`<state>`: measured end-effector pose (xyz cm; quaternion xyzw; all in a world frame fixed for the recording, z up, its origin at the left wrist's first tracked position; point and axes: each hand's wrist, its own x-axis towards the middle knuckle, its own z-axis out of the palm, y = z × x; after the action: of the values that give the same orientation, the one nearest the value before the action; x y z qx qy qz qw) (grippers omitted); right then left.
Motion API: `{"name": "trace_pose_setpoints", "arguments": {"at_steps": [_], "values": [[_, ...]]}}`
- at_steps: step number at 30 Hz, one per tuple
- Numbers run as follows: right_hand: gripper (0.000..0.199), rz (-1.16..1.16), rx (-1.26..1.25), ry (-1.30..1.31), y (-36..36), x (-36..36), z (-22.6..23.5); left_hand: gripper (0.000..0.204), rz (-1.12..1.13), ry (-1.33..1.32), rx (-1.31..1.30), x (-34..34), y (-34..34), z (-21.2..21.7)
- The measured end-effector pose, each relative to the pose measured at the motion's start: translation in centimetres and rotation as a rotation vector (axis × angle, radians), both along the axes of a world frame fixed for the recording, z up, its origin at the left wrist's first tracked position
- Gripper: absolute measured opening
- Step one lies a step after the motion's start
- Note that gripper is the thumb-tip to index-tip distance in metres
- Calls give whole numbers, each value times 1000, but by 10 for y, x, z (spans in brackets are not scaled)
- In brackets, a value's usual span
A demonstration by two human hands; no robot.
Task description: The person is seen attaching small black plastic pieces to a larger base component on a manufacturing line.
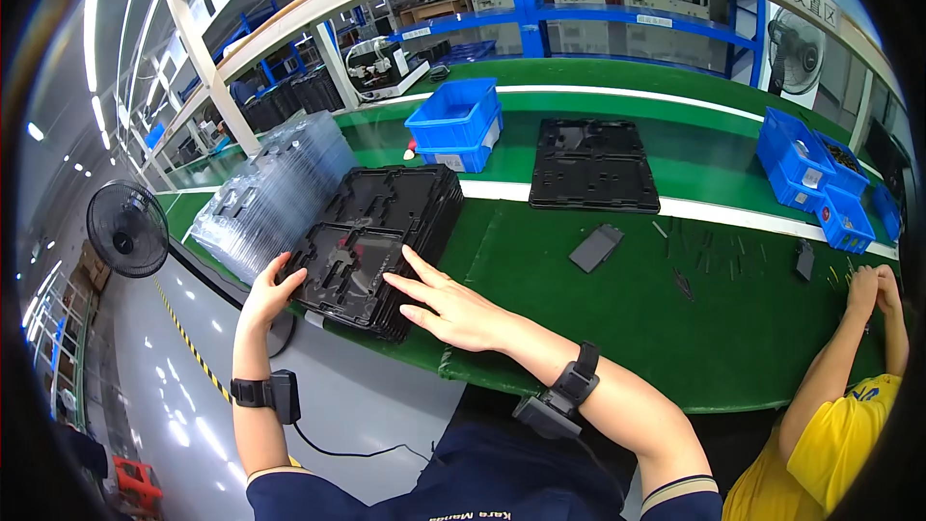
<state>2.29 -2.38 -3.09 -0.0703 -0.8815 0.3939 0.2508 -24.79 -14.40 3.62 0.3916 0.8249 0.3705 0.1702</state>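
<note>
A stack of black plastic trays (365,249) with moulded pockets stands on the green bench, left of centre. My left hand (270,291) rests at the near left corner of the stack, its thumb and fingers apart at the edge. Over the right side of the top tray my right hand (446,307) lies with its fingers stretched out; whether it presses on the tray I cannot tell. Behind the stack, to the left, stands a pile of clear plastic trays (280,195).
Beyond the stack are blue bins (453,121) and a flat black tray (593,164). A dark grey rectangular part (596,248) and several thin strips lie to the right. A co-worker's hands (873,287) work at the far right. A fan (127,229) stands left.
</note>
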Motion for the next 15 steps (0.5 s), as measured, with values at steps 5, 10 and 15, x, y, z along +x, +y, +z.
{"name": "trace_pose_setpoints", "arguments": {"at_steps": [5, 10, 15], "values": [[47, 12, -13, -19, -3, 2, 3, 65, -15, -20, 48, -6, -1, -1], [47, -16, -24, -27, -3, 2, 2, 60, -31, -17, 79, -14, 4, -5], [45, -121, -49, 167, 0, -6, 1, 60, -95, 330, 149, -56, 0, -21]]}}
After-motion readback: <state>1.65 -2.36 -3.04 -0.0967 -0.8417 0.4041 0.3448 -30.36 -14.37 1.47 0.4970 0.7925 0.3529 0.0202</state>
